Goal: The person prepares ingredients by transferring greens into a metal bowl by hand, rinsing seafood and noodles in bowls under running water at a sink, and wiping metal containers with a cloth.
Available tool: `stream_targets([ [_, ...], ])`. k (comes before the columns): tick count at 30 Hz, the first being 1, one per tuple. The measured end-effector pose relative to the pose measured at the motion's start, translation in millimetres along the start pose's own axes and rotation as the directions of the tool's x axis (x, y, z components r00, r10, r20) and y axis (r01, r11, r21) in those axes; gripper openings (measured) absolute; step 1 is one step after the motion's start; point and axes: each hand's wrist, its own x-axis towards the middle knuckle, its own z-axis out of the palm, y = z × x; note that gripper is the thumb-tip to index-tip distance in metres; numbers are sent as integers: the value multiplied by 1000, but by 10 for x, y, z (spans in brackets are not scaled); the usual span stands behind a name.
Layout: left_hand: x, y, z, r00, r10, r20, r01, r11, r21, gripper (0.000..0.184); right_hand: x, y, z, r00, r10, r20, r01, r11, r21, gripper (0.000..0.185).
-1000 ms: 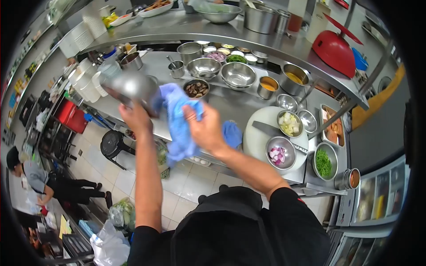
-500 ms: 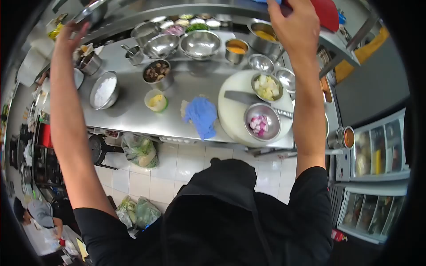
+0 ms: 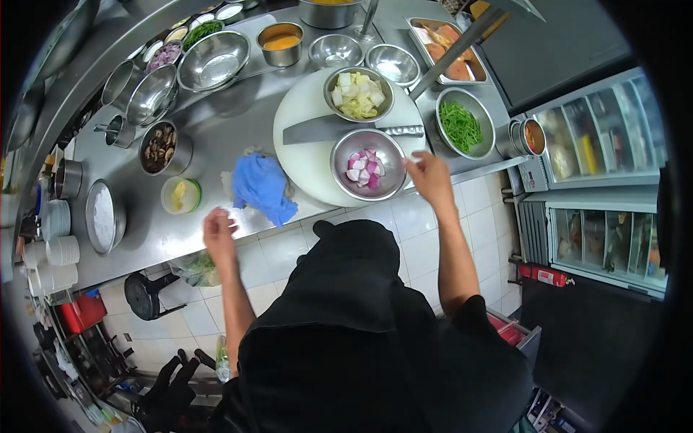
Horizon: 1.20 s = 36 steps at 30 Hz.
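My left hand (image 3: 219,229) hovers at the counter's front edge, fingers loosely curled, with nothing seen in it; a crumpled blue cloth (image 3: 261,186) lies to its right. My right hand (image 3: 427,173) is beside a steel bowl of cut red onion (image 3: 367,166), its fingers bent and apart, holding nothing visible. That bowl stands on a round white cutting board (image 3: 303,169). Behind it, a cleaver (image 3: 314,131) lies flat, and a bowl of chopped pale cabbage (image 3: 357,95) stands at the back.
Left on the steel counter (image 3: 155,227) are a tub of yellow food (image 3: 180,195), a pot of mushrooms (image 3: 160,148) and a bowl of white powder (image 3: 105,216). Right of the board stands a bowl of green vegetables (image 3: 460,128). A black stool (image 3: 144,296) is below.
Both hands have come down from the raised shelf to the counter's front edge. The view has turned rightward. The metal bowl and the second cloth are no longer in my hands.
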Motion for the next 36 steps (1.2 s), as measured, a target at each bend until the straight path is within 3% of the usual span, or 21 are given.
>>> stream_targets([
  [1, -42, -66, 125, 998, -17, 62, 15, 999, 39, 32, -41, -28, 29, 1000, -14, 9, 14, 1000, 7, 28],
  [3, 15, -107, 218, 996, 41, 78, -52, 988, 147, 43, -120, -133, 171, 920, 212, 330, -330, 873, 359, 28],
  [4, 70, -106, 217, 992, 111, 62, -121, 969, 214, 49, -148, -86, 270, 917, 192, 349, -322, 873, 366, 28],
  [6, 268, -13, 101, 938, 282, -202, -168, 878, 448, 60, -144, 147, 370, 954, 166, 249, -259, 876, 407, 28],
  [8, 815, -346, -393, 844, 431, -319, -255, 846, 468, 71, -137, 148, 296, 952, 203, 228, -286, 855, 433, 35],
  [10, 1121, -262, -676, 822, 326, -468, 4, 817, 577, 79, -79, 249, 217, 964, 191, 187, -245, 909, 336, 39],
  [11, 1707, -909, -1285, 919, 290, -266, -179, 910, 374, 84, -62, 254, 106, 982, 187, 39, -191, 942, 276, 39],
  [12, 1448, -303, -957, 922, -86, -377, 125, 989, 81, 82, -24, 279, -11, 981, 166, -101, -144, 969, 199, 39],
  [14, 1627, -218, -1087, 937, -274, -218, 286, 958, 26, 74, 119, 509, -221, 926, 251, -282, -214, 964, 156, 35],
  [15, 1690, -308, -1030, 941, -269, -208, 282, 959, 33, 74, 204, 650, -347, 902, 150, -404, -139, 989, 59, 32],
  [16, 1737, -472, -1119, 956, -266, -123, 261, 964, -51, 72, 289, 791, -439, 895, 166, -415, -157, 986, 56, 29],
  [18, 1707, -443, -1339, 968, -241, -70, 230, 963, -139, 70, 427, 969, -581, 854, 323, -408, -302, 946, 117, 29],
  [22, 1680, -492, -1047, 951, -303, -70, 290, 945, -152, 70, 474, 1488, -671, 792, 351, -499, -349, 932, 101, 30],
  [24, 1617, -485, -1011, 959, -280, 49, 284, 933, -221, 67, 536, 1782, -816, 744, 423, -518, -411, 900, 144, 31],
  [25, 1641, -538, -1066, 954, -277, 112, 294, 937, -188, 69, 609, 2080, -886, 650, 436, -622, -400, 893, 208, 33],
  [26, 1545, -445, -985, 937, -345, 53, 348, 910, -223, 70, 686, 2387, -968, 546, 447, -708, -378, 886, 268, 35],
  [28, 1363, -287, -923, 912, -410, 6, 398, 881, -255, 72, 939, 2991, -1285, 378, 623, -685, -451, 770, 451, 40],
  [30, 1280, -234, -952, 907, -381, -179, 367, 924, -104, 75, 1092, 2812, -1717, 233, 781, -580, -439, 617, 653, 43],
  [32, 1178, -221, -1058, 924, -362, -123, 341, 926, -164, 73, 1262, 3130, -1943, 232, 781, -580, -470, 612, 637, 40],
  [34, 1001, -169, -1038, 925, -349, -149, 326, 931, -163, 73, 1391, 3321, -2109, 417, 849, -323, -576, 522, 629, 34],
  [36, 843, -110, -899, 924, -335, -185, 309, 938, -157, 72, 1493, 3474, -2204, 451, 838, -306, -605, 539, 586, 24],
])
